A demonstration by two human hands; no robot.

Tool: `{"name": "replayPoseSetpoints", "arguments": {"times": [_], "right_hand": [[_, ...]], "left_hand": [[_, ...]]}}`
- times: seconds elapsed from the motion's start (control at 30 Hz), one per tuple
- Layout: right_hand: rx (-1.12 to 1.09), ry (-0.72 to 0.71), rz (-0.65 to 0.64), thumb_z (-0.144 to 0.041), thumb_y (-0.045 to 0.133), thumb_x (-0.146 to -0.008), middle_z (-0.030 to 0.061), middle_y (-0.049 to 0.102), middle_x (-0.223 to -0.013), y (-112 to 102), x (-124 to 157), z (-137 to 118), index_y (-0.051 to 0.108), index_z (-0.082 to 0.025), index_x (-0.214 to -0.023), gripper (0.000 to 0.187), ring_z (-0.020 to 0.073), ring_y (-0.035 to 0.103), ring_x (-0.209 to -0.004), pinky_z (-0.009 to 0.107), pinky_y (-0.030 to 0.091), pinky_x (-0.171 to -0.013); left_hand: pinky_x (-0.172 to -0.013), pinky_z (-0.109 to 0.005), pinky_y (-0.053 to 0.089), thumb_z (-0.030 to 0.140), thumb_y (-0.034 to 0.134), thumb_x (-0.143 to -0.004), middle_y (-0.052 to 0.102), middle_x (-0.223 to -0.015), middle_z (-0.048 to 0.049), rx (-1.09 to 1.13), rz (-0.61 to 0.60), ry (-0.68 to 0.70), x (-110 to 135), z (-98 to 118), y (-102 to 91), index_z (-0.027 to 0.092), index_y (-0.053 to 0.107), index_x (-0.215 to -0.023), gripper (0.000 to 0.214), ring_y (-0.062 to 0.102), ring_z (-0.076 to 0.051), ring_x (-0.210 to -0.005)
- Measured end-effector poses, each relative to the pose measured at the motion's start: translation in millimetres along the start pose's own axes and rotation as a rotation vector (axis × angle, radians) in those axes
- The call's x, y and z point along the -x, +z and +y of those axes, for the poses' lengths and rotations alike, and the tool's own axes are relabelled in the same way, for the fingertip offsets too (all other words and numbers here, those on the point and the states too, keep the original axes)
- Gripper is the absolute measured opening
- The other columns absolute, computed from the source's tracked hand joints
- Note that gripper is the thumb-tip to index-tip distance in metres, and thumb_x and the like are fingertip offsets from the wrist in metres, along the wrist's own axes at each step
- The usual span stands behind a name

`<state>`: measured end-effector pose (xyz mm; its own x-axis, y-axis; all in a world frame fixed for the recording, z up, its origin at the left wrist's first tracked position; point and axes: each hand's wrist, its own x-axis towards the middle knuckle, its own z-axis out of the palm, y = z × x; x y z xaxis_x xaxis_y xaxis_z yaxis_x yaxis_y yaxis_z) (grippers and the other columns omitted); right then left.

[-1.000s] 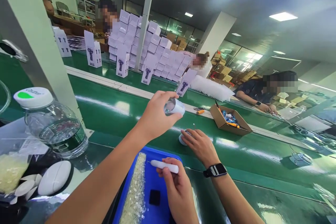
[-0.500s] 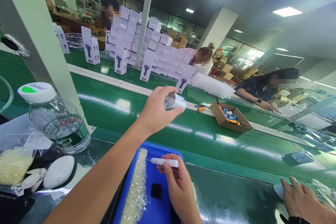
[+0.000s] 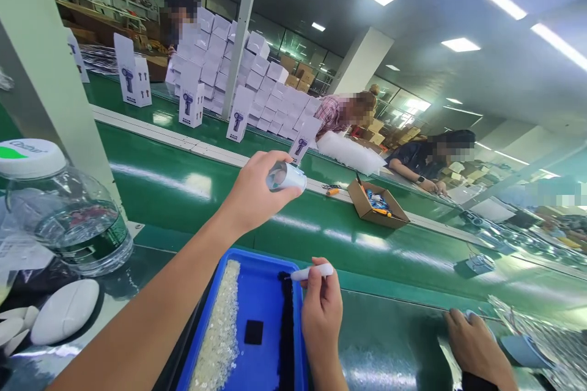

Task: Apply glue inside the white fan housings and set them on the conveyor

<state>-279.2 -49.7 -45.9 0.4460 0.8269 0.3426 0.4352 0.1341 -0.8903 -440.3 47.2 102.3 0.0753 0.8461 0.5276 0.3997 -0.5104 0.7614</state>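
My left hand point(image 3: 257, 195) is closed around a pale blue, cylinder-shaped housing point(image 3: 293, 178), held tilted above the green belt. Its near end shows a round opening with parts inside. A white pen-like tool with a thin tip point(image 3: 312, 272) is pinched in my right hand point(image 3: 323, 311). The tool's tip is at a dark row of small black pieces point(image 3: 286, 324) along the right side of the blue tray point(image 3: 261, 259); whether it touches them I cannot tell. Small clear rings point(image 3: 217, 324) fill the tray's left side, and a black square point(image 3: 254, 332) lies between.
A water bottle point(image 3: 77, 220) and a white computer mouse point(image 3: 65, 311) are at left. Across the belt point(image 3: 220, 201) stand printed boxes point(image 3: 190, 101) and a cardboard box of parts point(image 3: 378, 204). At right, another person's hand point(image 3: 481, 348) is near a pale blue cup-like part point(image 3: 525, 351).
The tool in my right hand has moved from beside the clear rings across the tray to the black pieces. My left hand still holds the housing. The view has shifted right.
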Motion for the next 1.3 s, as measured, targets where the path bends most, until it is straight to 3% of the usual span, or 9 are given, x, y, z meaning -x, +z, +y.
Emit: {"name": "replayPoseSetpoints", "arguments": {"times": [0.43, 0.83, 1.0, 1.17, 1.3], "right_hand": [[-0.023, -0.089, -0.115, -0.042, 0.042, -0.093, 0.0058, 0.062, -0.087, 6, 0, 17, 0.056, -0.018, -0.106, 0.03, 0.0176, 0.059, -0.078, 0.033, 0.049, -0.072], [0.05, -0.25, -0.178, -0.034, 0.041, -0.094, 0.0043, 0.06, -0.085, 5, 1, 4, 0.056, -0.02, -0.101, 0.021, 0.0162, 0.059, -0.073, 0.03, 0.05, -0.067], [0.034, -0.215, -0.239, -0.034, 0.04, -0.095, 0.0005, 0.058, -0.072, 4, 3, 2, 0.054, -0.02, -0.096, 0.02, 0.0142, 0.057, -0.063, 0.028, 0.048, -0.061], [0.028, -0.218, -0.163, -0.036, 0.04, -0.095, 0.0032, 0.061, -0.078, 5, 2, 3, 0.054, -0.019, -0.096, 0.022, 0.0156, 0.059, -0.069, 0.029, 0.049, -0.064], [0.003, -0.189, -0.2, -0.036, 0.04, -0.095, 0.0037, 0.06, -0.081, 6, 1, 6, 0.054, -0.019, -0.098, 0.023, 0.0155, 0.059, -0.07, 0.029, 0.049, -0.065]], "left_hand": [[-0.074, -0.029, 0.046, 0.029, 0.067, -0.071, 0.055, -0.102, -0.0019, -0.006, 0.01, 0.014, 1, 1, -1.9, 0.027, 0.057, -0.104, 0.035, 0.054, -0.015, -0.084], [-0.076, -0.029, 0.046, 0.026, 0.067, -0.071, 0.054, -0.104, -0.002, -0.002, -0.002, 0.026, 3, 3, 1.0, 0.026, 0.056, -0.105, 0.035, 0.054, -0.015, -0.086], [-0.077, -0.028, 0.046, 0.026, 0.066, -0.072, 0.054, -0.105, -0.002, -0.01, -0.009, 0.028, 4, 2, 2.3, 0.026, 0.056, -0.105, 0.035, 0.054, -0.015, -0.087], [-0.076, -0.028, 0.046, 0.026, 0.065, -0.073, 0.054, -0.105, -0.0022, -0.005, -0.022, 0.024, 4, 2, 1.8, 0.026, 0.056, -0.105, 0.034, 0.054, -0.015, -0.088], [-0.077, -0.028, 0.046, 0.027, 0.066, -0.072, 0.054, -0.104, -0.0023, -0.019, -0.009, 0.03, 4, 3, 1.3, 0.026, 0.056, -0.105, 0.034, 0.054, -0.015, -0.087]]}}
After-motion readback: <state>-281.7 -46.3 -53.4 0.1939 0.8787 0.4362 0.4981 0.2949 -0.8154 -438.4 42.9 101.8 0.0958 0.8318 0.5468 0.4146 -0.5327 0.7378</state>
